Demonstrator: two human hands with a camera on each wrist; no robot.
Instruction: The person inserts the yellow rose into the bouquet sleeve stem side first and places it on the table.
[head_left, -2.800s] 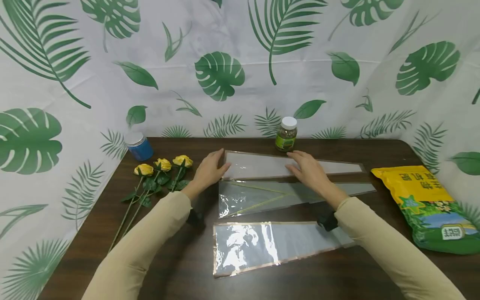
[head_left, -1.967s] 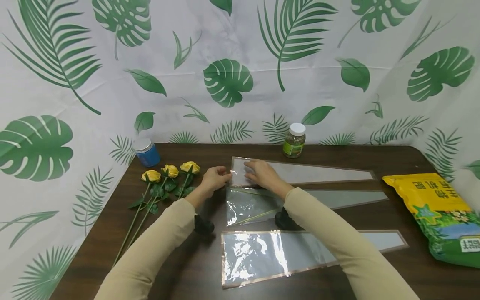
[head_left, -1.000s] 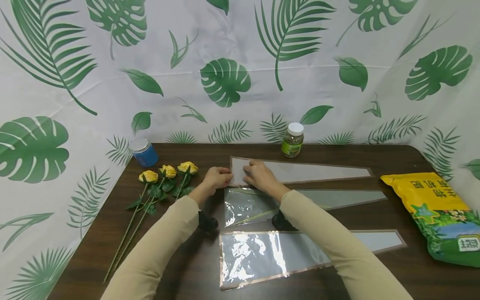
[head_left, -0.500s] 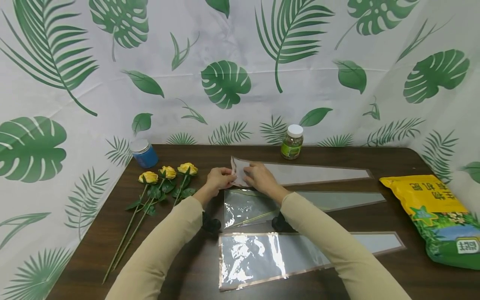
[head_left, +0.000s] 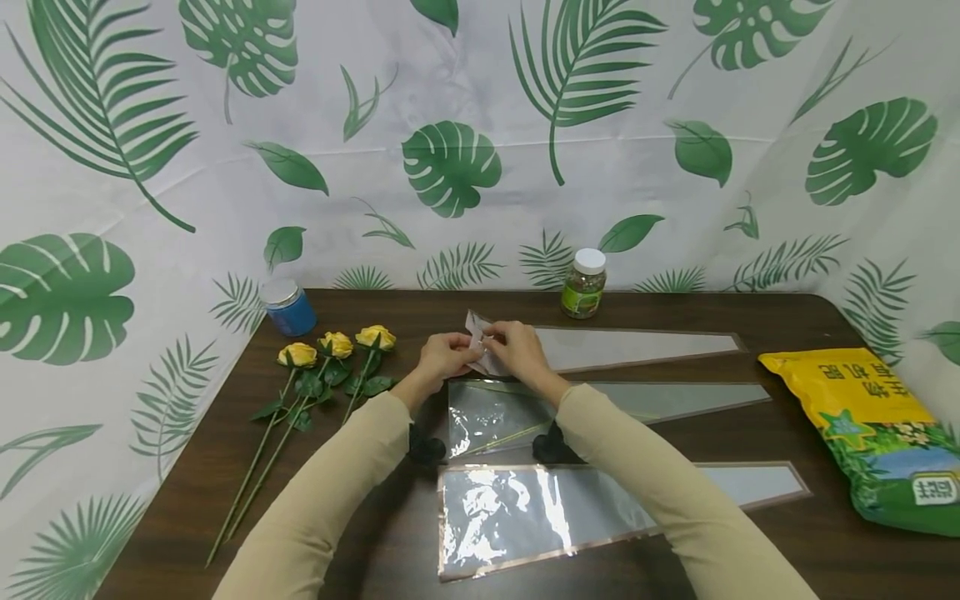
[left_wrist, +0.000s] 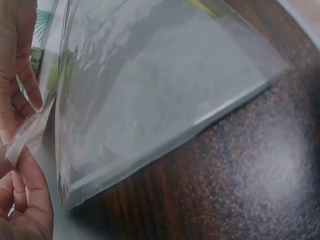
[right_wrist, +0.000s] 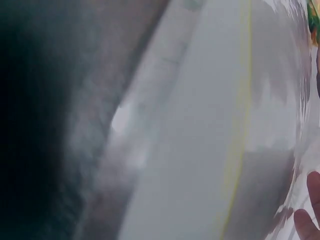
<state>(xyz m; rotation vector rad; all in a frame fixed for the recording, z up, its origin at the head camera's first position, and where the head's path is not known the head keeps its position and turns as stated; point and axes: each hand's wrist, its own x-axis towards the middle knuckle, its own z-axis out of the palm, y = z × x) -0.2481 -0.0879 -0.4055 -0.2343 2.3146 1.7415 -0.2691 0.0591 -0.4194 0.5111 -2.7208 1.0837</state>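
Observation:
Three long, tapered clear flower sleeves lie on the table, wide ends to the left. My left hand [head_left: 442, 358] pinches the wide end of the farthest sleeve [head_left: 630, 347], whose edge is raised and creased. Right beside it, my right hand [head_left: 519, 346] has its curled fingers on the same end, thumb and fingertips close together on the film. The left wrist view shows fingers [left_wrist: 34, 187] pinching a fold of film. Nearer lie the middle sleeve [head_left: 480, 412], with yellow lines, and the front sleeve [head_left: 517, 517]. Only fingertips [right_wrist: 306, 225] appear in the right wrist view.
Yellow roses [head_left: 336, 343] on long stems lie at the left, with a blue jar [head_left: 289, 308] behind them. A white-capped jar [head_left: 582, 287] stands at the back edge. A yellow and green bag [head_left: 870, 433] lies at the right.
Both hands have come together at the far sleeve's wide end; the right hand moved left from mid-sleeve. That end went from flat to lifted and creased. The other sleeves stay put.

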